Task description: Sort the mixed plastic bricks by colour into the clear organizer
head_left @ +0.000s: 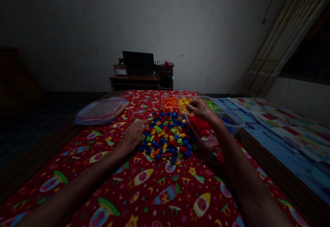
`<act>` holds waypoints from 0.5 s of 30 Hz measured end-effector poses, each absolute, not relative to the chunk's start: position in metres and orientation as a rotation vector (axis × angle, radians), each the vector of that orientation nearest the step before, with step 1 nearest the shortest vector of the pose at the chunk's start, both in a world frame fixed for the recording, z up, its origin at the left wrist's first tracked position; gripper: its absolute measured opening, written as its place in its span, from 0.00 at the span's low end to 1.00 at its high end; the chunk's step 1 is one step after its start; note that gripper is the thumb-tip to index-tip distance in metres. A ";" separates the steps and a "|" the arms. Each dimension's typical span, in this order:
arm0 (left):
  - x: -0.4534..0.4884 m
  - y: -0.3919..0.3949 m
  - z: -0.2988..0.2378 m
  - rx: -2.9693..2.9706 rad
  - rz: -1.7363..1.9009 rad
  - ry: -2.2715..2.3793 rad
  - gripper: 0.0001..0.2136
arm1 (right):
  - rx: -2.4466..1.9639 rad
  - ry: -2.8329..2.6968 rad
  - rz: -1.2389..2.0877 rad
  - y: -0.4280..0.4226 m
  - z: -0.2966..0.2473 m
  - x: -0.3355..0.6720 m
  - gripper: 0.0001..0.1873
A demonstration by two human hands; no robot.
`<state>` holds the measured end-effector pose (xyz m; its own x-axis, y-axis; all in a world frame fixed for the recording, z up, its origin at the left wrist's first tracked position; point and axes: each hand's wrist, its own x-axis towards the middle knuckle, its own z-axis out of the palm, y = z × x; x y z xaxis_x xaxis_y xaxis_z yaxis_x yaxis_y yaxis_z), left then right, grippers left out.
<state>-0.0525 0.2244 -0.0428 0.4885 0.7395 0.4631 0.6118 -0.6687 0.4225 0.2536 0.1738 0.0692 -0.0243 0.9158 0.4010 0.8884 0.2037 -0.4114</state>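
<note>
Mixed blocks [166, 136] in blue, red, yellow, green and orange were heaped at the centre of a red patterned cloth [154, 185]. The left hand [134, 134] was laid at the heap's left edge, palm down, unclenched, with the fingers extended against the outermost blocks. The right hand [201, 108] was held over the far boxes, with its fingertips bent down at the yellow pieces [184, 104]; whether a block was pinched there could not be told. Clear boxes [210, 142] were grouped to the far right of the heap, and a single colour was seen in each: orange pieces [170, 102] to the left of the yellow, green pieces [211, 104] to the right, red pieces [199, 125] nearer and blue pieces [227, 120] rightmost. Lids [103, 109] were stacked at the far left. A dark monitor [138, 62] was seen near the far wall [206, 31].
</note>
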 end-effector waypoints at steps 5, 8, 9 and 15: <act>-0.053 0.220 -0.052 2.383 0.852 1.186 0.27 | -2.086 -1.570 -0.297 0.159 0.079 0.318 0.17; -0.045 0.213 -0.044 2.308 0.878 1.166 0.28 | -2.272 -1.512 -0.371 0.155 0.066 0.348 0.17; -0.042 0.212 -0.042 2.286 0.896 1.171 0.28 | -2.305 -1.530 -0.358 0.155 0.063 0.353 0.17; -0.039 0.214 -0.040 2.295 0.961 1.248 0.24 | -2.156 -1.689 -0.359 0.166 0.066 0.325 0.16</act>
<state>-0.0387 0.2137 -0.0396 0.3798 0.8368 0.3944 0.5948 -0.5474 0.5887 0.3252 0.1660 0.0663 0.2463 0.8724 0.4223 0.9687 -0.2076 -0.1363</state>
